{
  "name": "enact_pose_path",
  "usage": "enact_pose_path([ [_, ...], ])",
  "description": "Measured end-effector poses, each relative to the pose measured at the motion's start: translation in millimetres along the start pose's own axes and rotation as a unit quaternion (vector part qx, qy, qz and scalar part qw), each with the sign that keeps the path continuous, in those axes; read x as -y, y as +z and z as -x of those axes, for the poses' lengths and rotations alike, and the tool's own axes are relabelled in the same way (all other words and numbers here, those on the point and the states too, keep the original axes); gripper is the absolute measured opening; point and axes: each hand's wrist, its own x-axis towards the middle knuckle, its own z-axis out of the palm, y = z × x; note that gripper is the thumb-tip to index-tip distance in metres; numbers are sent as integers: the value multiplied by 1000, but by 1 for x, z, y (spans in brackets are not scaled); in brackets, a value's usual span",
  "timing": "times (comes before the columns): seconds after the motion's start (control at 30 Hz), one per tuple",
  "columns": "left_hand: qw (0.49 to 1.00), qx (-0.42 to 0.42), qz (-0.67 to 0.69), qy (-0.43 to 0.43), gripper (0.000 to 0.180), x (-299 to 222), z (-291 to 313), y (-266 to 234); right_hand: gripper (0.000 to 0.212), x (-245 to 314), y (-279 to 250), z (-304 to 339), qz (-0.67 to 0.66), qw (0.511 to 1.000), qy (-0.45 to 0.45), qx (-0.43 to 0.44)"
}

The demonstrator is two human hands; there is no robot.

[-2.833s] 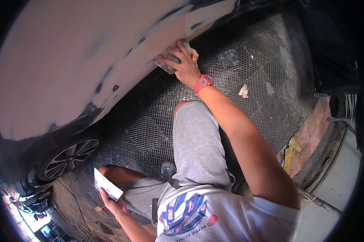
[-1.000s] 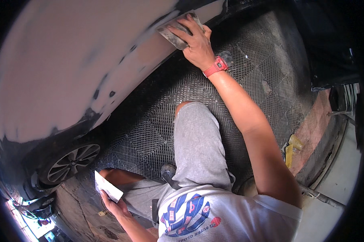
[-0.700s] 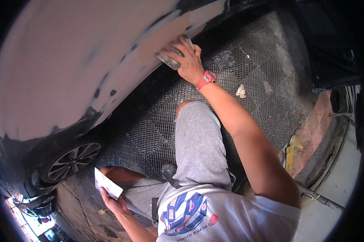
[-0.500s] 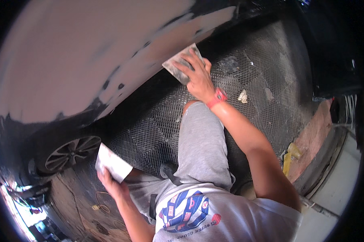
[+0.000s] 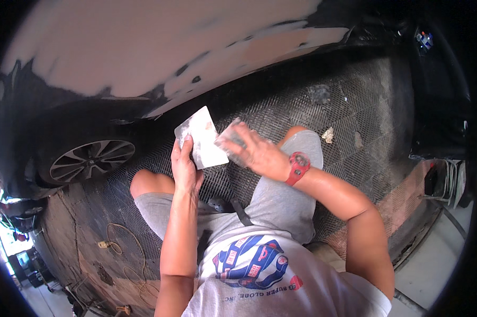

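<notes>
My left hand (image 5: 184, 166) grips a flat white putty plate (image 5: 202, 145) by its lower left edge, thumb lying on top. Greyish smears show on the plate's face, and bright light washes out much of it. In my right hand (image 5: 264, 157) is a thin grey rectangular putty spreader (image 5: 231, 133), blurred by motion. Its edge is close beside the plate's right side; whether they touch, I cannot tell. Ahead is a dark car body panel (image 5: 143, 42) with a broad pinkish-beige coat and dark patches along its lower edge.
A car wheel (image 5: 93, 160) stands at the left. Dark grid matting (image 5: 360, 111) covers the floor, with a crumpled pale scrap (image 5: 328, 134) and a flat dark piece (image 5: 319, 94) on it. A thin cord (image 5: 138, 243) lies at the lower left.
My right hand has come away from the car panel, back and down with the spreader. My left hand has lifted the plate up and rightward to meet it. The view has shifted.
</notes>
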Motion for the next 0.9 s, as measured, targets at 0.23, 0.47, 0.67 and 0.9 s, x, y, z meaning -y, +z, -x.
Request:
enact_pose_path([
  [0.23, 883, 18, -430, 184, 37, -33, 15, 15, 74, 3, -36, -29, 84, 988, 66, -111],
  [0.47, 848, -141, -425, 283, 47, -55, 15, -19, 77, 66, 34, -21, -19, 999, -8, -35],
  [0.67, 982, -157, -44, 93, 42, -91, 74, -92, 66, -34, 42, -50, -608, 686, 328, -226],
  [0.9, 987, -153, -27, 34, 46, -71, 122, -139, 76, -61, 27, -120, 197, 931, 63, -303],
])
